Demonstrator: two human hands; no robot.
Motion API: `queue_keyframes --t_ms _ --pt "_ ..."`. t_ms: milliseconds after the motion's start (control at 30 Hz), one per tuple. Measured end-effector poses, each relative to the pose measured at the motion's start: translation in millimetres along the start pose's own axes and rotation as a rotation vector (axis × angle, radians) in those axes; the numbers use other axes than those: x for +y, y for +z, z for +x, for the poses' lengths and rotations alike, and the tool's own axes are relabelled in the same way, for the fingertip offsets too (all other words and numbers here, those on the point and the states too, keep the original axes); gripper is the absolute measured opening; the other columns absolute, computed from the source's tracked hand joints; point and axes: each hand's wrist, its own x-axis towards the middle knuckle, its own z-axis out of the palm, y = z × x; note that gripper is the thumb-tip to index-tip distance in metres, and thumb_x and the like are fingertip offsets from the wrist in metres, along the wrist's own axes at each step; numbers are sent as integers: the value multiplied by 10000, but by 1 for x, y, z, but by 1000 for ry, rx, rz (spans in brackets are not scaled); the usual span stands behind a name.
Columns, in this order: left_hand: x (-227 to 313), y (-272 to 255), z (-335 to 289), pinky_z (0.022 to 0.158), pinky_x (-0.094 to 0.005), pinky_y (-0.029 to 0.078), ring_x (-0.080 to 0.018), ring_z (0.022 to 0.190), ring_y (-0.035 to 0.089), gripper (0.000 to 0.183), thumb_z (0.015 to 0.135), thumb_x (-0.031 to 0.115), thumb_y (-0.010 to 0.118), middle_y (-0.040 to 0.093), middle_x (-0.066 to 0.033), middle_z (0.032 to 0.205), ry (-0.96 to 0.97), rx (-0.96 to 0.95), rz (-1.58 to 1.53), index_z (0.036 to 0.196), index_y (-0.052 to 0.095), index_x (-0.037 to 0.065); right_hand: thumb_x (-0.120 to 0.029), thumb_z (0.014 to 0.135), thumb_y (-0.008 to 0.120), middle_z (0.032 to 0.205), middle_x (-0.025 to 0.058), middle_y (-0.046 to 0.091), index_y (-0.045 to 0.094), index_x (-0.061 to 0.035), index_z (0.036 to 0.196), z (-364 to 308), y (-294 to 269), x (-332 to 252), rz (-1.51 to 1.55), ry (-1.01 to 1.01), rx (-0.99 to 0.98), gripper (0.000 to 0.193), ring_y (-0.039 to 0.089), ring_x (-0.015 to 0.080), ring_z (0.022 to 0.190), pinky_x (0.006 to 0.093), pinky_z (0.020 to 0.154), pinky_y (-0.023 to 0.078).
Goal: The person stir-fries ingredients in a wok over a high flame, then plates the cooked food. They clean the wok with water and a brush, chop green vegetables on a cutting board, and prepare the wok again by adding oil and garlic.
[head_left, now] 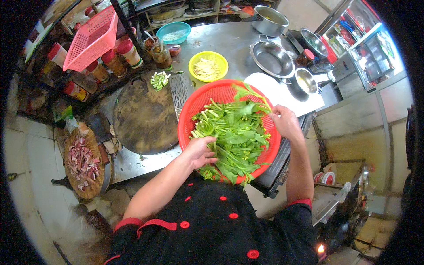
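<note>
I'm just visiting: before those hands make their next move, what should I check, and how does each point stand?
1. Right hand has a grip: ok, it pinches a leafy stalk.
2. Left hand has a grip: cannot tell, its fingers are at the greens.
3. All greens inside the red basket: not ok, some leaves lie over the near rim.
4. Basket steadily supported: cannot tell, its underside is hidden.
5. Chopped green pieces apart from the basket: ok.
</note>
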Motion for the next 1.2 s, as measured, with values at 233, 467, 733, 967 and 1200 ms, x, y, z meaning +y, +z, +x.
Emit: queue_keyframes --t_ms 233,467,733,967,1200 --pt "-40 18 2 656 -349 497 -226 700 619 358 753 226 672 645 -152 809 545 71 1228 1030 614 8 -96 813 587 860 147 641 604 -19 1034 -18 -46 -49 378 78 -3 234 617 190 594 294 543 487" --pt "9 29 -37 611 -326 467 -152 633 580 167 817 190 611 632 -81 700 778 -10 1012 876 665 44 -41 819 547 1248 216 518 591 104 1055 -38 -82 -48 825 13 -131 280 658 193 752 248 577 490" --pt "39 44 -81 684 -332 451 -196 727 564 176 832 165 587 604 -88 786 1220 -184 986 804 619 -6 -55 824 583 1068 132 626 595 57 1073 -68 -104 -71 803 -208 -126 273 616 105 747 189 563 418" --pt "51 40 -75 728 -275 461 -89 793 561 193 872 138 532 661 -52 871 801 -222 533 865 640 -21 -64 875 536 790 39 608 649 10 932 -65 -72 -77 318 -79 -53 146 514 49 582 186 487 387" --pt "43 42 -70 790 -270 455 -117 872 570 177 894 136 533 622 -52 980 1103 -177 738 900 641 -4 -106 913 503 1033 20 564 549 -15 1076 -67 53 -102 1091 -286 -368 192 509 81 960 250 836 422"
